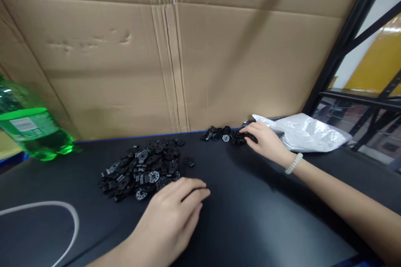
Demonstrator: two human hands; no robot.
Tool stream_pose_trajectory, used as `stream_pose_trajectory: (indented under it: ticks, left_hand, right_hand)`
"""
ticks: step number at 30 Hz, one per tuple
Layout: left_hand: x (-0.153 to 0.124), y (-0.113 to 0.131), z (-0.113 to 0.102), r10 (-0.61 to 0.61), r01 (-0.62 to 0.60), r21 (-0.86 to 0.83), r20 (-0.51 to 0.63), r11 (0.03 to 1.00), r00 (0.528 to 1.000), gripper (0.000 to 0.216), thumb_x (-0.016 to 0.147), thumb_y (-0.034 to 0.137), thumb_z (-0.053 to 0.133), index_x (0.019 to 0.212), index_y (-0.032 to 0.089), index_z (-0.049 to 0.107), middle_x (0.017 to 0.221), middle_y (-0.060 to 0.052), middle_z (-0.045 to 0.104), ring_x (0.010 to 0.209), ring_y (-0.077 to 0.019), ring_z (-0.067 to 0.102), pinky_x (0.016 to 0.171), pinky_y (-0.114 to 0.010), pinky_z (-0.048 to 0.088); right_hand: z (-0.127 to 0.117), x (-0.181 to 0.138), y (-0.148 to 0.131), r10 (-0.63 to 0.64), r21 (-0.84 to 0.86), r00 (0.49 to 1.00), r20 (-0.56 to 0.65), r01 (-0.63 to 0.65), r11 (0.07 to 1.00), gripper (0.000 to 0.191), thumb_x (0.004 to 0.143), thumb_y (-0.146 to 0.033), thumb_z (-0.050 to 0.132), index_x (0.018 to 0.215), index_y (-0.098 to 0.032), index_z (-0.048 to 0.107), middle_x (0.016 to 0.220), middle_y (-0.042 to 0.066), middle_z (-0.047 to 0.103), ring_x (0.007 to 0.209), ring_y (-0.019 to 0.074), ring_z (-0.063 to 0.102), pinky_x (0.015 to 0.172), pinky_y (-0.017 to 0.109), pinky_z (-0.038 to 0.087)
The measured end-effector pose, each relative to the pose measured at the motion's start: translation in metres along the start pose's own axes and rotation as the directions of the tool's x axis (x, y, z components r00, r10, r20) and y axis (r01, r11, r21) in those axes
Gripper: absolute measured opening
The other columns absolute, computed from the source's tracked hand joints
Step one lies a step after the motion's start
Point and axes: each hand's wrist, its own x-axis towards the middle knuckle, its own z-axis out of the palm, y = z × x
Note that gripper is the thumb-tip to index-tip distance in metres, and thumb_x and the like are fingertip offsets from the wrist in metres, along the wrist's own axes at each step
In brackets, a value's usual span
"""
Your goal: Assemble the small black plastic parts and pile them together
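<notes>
Flat black tabletop (244, 217) before a tan cardboard wall (250, 62) at 12 o'clock — angular black rack (340, 50) between 2 and 3.
The large heap of small black disc-shaped parts (144, 167) lies at 8 o'clock; beside it, near 7, the left hand (171, 212) is loosely curled, its grip hidden. The right hand (266, 139), between 3 and 4, is half-curled at the smaller black heap (224, 134) — whether holding a part, I cannot tell.

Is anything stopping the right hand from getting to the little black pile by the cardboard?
Nothing visible. The right hand is at the right end of the little black pile; the silvery bag lies farther right, not between them.
</notes>
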Motion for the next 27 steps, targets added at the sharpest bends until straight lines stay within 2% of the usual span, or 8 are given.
stream_pose_trajectory:
  ticks: [5, 10, 14, 16, 19, 22, 25, 27]
  left_hand:
    - [-0.005, 0.01, 0.002, 0.084, -0.083, -0.101, 0.003, 0.991, 0.996, 0.035, 0.085, 0.004, 0.045, 0.112, 0.02, 0.062, 0.109, -0.008, 0.067, 0.095, -0.0217, 0.064, 0.082, -0.035, 0.055]
    - [-0.008, 0.009, 0.001, 0.082, -0.085, -0.158, -0.023, 0.984, 0.996, 0.036, 0.085, 0.003, 0.045, 0.112, 0.021, 0.061, 0.109, -0.008, 0.067, 0.096, -0.0208, 0.063, 0.084, -0.033, 0.053]
    - [-0.01, 0.01, 0.006, 0.077, -0.079, -0.19, -0.021, 0.979, 0.997, 0.036, 0.085, 0.003, 0.046, 0.111, 0.022, 0.062, 0.109, -0.008, 0.067, 0.095, -0.0207, 0.064, 0.081, -0.032, 0.054]
    - [-0.009, 0.01, 0.007, 0.071, -0.075, -0.203, -0.029, 0.976, 0.997, 0.035, 0.085, 0.003, 0.046, 0.111, 0.022, 0.062, 0.108, -0.008, 0.068, 0.095, -0.0205, 0.064, 0.081, -0.032, 0.053]
    - [-0.008, 0.012, 0.007, 0.066, -0.073, -0.217, -0.042, 0.973, 0.997, 0.035, 0.085, 0.003, 0.046, 0.11, 0.022, 0.062, 0.107, -0.007, 0.068, 0.093, -0.0199, 0.064, 0.081, -0.032, 0.053]
    - [-0.006, 0.015, 0.007, 0.062, -0.072, -0.232, -0.052, 0.97, 0.997, 0.034, 0.085, 0.003, 0.047, 0.108, 0.022, 0.063, 0.105, -0.007, 0.069, 0.091, -0.0193, 0.065, 0.081, -0.031, 0.053]
    - [-0.006, 0.016, 0.007, 0.055, -0.069, -0.249, -0.064, 0.966, 0.996, 0.034, 0.085, 0.003, 0.047, 0.107, 0.023, 0.064, 0.104, -0.007, 0.069, 0.09, -0.0193, 0.066, 0.08, -0.03, 0.053]
    - [-0.006, 0.017, 0.006, 0.046, -0.064, -0.272, -0.074, 0.96, 0.996, 0.034, 0.085, 0.003, 0.048, 0.107, 0.023, 0.064, 0.104, -0.007, 0.069, 0.09, -0.0189, 0.065, 0.081, -0.03, 0.053]
  right_hand:
    - [0.006, 0.002, 0.013, -0.153, -0.119, 0.978, 0.143, 0.171, 0.978, 0.035, 0.087, -0.007, 0.042, 0.111, -0.018, 0.064, 0.099, 0.012, 0.064, 0.093, 0.0256, 0.052, 0.084, 0.044, 0.044]
    - [0.015, -0.001, 0.008, -0.218, -0.163, 0.957, 0.193, 0.251, 0.954, 0.029, 0.088, -0.008, 0.046, 0.101, -0.021, 0.068, 0.106, 0.011, 0.06, 0.097, 0.0253, 0.052, 0.083, 0.042, 0.044]
    - [0.013, 0.001, 0.01, -0.241, -0.158, 0.954, 0.175, 0.269, 0.95, 0.022, 0.091, -0.014, 0.048, 0.093, -0.02, 0.068, 0.1, 0.009, 0.062, 0.094, 0.023, 0.052, 0.083, 0.04, 0.045]
    - [0.012, 0.002, 0.011, -0.243, -0.151, 0.957, 0.161, 0.267, 0.952, 0.021, 0.092, -0.016, 0.048, 0.096, -0.02, 0.068, 0.099, 0.009, 0.063, 0.094, 0.0229, 0.052, 0.085, 0.04, 0.045]
    - [0.014, 0.003, 0.009, -0.234, -0.146, 0.962, 0.142, 0.254, 0.956, 0.021, 0.089, -0.016, 0.053, 0.105, -0.019, 0.066, 0.111, 0.012, 0.061, 0.104, 0.0267, 0.05, 0.09, 0.045, 0.043]
    - [0.021, 0.002, 0.004, -0.22, -0.116, 0.968, 0.119, 0.234, 0.965, 0.021, 0.087, -0.013, 0.053, 0.099, -0.019, 0.07, 0.116, 0.013, 0.06, 0.113, 0.0296, 0.047, 0.093, 0.049, 0.04]
    - [0.024, 0.001, 0.0, -0.181, -0.038, 0.982, 0.051, 0.183, 0.982, 0.021, 0.088, -0.012, 0.053, 0.09, -0.02, 0.072, 0.114, 0.012, 0.062, 0.112, 0.028, 0.048, 0.094, 0.048, 0.039]
    - [0.021, 0.003, -0.003, -0.115, 0.037, 0.993, -0.041, 0.116, 0.993, 0.02, 0.089, -0.016, 0.053, 0.09, -0.021, 0.073, 0.113, 0.012, 0.061, 0.11, 0.0271, 0.049, 0.095, 0.048, 0.039]
